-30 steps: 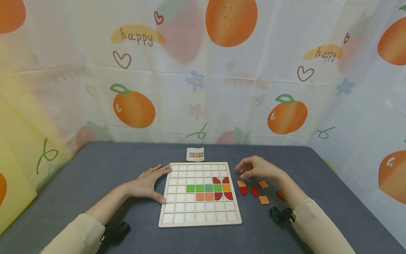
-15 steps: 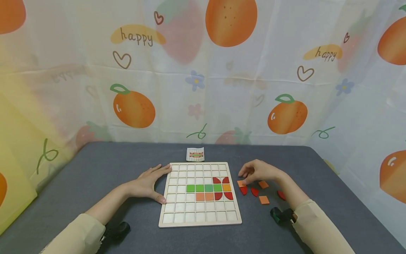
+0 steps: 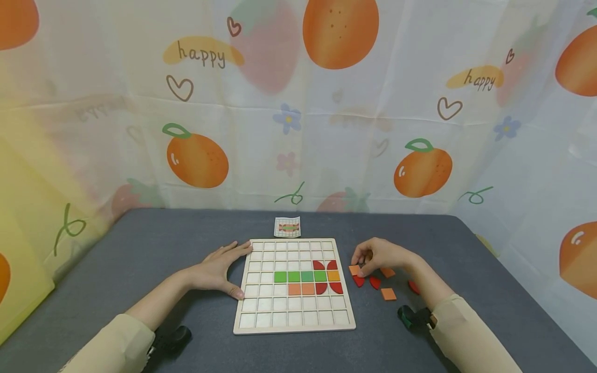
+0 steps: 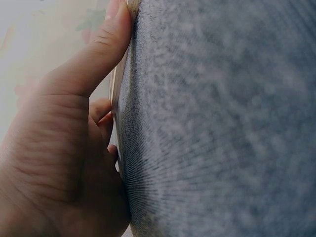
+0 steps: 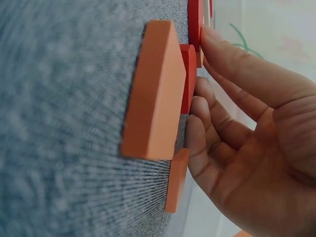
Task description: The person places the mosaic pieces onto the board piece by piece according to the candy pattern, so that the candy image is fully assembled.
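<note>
Orange shows at the right hand (image 3: 382, 255): a tile (image 3: 354, 270) lies on the grey worktop (image 3: 212, 336), just off the right edge of the board (image 3: 294, 330). At the tile's near side is a red piece (image 3: 358, 281). The right grip is narrow, thumb and fingers bent down over these two; the right wrist view puts the thumb tip at the red piece, but I cannot tell whether anything is pinched.

Toward the worktop's right edge lie a second red piece (image 3: 375, 283), a far tile (image 3: 388, 272) partly behind the hand, a near tile (image 3: 388, 294), and a third red piece (image 3: 413, 287) beside the forearm.

The left hand (image 3: 215, 270) has a wide grip, thumb and fingers spread along the board's left edge and touching it.

On the board, four green tiles (image 3: 293, 276) run in one row to a yellow-orange tile (image 3: 333, 275) at the right edge. Red quarters (image 3: 335, 287) sit in pairs above and below the right end of that row; two salmon tiles (image 3: 308, 288) adjoin the lower pair.

A card (image 3: 287, 227) lies between the board's far edge and the worktop's far edge. Beyond hangs a fruit-printed cloth (image 3: 326, 155).
</note>
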Demonstrator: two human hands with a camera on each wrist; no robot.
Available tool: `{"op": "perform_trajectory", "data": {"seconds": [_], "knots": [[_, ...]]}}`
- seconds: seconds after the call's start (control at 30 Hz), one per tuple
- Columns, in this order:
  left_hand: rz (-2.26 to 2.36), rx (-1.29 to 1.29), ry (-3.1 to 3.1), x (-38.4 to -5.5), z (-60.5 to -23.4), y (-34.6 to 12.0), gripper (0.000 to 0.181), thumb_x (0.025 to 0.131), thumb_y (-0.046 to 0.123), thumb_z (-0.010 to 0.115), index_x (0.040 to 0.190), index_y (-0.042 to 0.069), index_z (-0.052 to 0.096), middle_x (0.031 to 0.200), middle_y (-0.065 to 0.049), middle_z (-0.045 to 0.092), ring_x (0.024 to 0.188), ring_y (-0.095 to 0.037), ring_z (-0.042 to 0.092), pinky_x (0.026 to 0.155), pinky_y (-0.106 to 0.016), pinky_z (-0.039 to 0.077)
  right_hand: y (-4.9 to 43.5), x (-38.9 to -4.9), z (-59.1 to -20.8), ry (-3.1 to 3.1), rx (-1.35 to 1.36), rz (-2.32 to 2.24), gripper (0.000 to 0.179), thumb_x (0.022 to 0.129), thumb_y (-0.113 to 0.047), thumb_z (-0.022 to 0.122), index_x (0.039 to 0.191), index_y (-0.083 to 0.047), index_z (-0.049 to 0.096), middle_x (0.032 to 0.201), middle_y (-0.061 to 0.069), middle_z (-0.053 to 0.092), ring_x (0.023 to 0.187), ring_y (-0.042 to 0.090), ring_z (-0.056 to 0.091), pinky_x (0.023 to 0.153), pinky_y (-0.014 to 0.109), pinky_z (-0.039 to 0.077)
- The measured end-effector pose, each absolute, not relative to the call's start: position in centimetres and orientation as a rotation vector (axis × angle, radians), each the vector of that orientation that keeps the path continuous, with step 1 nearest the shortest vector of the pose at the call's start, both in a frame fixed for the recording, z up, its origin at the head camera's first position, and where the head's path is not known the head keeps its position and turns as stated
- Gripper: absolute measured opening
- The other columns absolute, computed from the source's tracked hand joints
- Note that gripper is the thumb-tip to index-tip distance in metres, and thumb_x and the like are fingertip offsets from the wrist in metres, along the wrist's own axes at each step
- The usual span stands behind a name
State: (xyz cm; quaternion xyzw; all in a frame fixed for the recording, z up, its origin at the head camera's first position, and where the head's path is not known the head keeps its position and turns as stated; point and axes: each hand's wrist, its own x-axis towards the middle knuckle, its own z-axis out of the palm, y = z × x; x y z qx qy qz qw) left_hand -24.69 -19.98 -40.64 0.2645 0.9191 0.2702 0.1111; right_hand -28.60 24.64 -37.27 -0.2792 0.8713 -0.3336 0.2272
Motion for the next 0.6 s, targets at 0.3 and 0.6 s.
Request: {"op": "perform_trajectory", "data": {"seconds": [0.3, 0.6], "knots": [[0.779, 0.785, 2.714, -24.60, -40.66, -20.05, 0.115, 0.067, 0.053, 0.085, 0.156, 0.010, 0.028, 0.167, -0.013, 0.018, 0.152, -0.050, 0.009, 0.113, -0.076, 0.010, 24.40, -28.61, -37.30, 2.394, -0.765, -0.941, 0.021, 0.081, -0.010, 0.079, 0.098, -0.003, 0.068, 0.087, 0.011, 0.069, 0.070, 0.015, 0.058, 0.065, 0.030, 0.053], [0.781, 0.767, 2.715, -24.74, -40.85, -20.07, 0.115, 0.066, 0.054, 0.085, 0.157, 0.010, 0.028, 0.167, -0.011, 0.018, 0.153, -0.048, 0.008, 0.115, -0.075, 0.009, 24.26, -28.66, -37.19, 2.464, -0.758, -0.928, 0.016, 0.081, -0.006, 0.078, 0.090, -0.005, 0.066, 0.084, 0.006, 0.069, 0.069, 0.017, 0.066, 0.067, 0.032, 0.056]]}}
